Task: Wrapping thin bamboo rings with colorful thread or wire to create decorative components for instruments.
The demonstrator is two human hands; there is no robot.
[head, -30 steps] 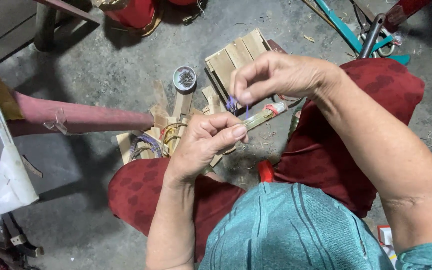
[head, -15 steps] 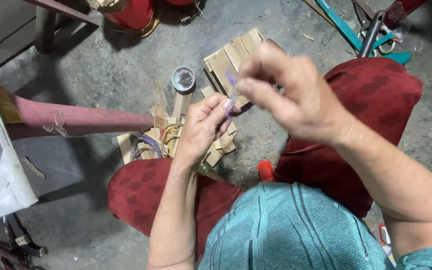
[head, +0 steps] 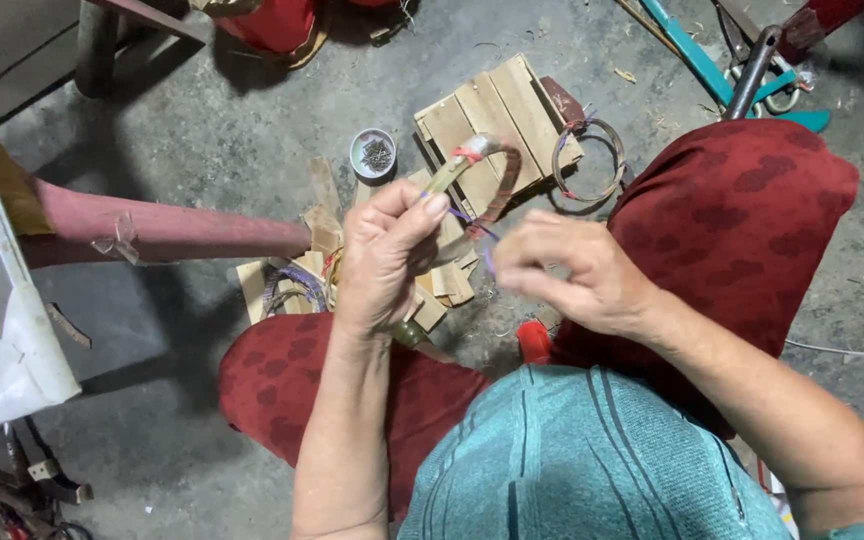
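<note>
The left hand point(head: 384, 262) is sitting at nine o'clock of the right hand point(head: 574, 272). A stick point(head: 472, 160) is rising from it toward one o'clock, over wooden slats point(head: 497, 115); a small tin point(head: 373, 153) is lying at their nine o'clock.

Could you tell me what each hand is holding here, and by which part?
The left hand grips a bamboo stick low on its shaft. The right hand pinches a purple thread near its end; blur hides the exact spot.
</note>
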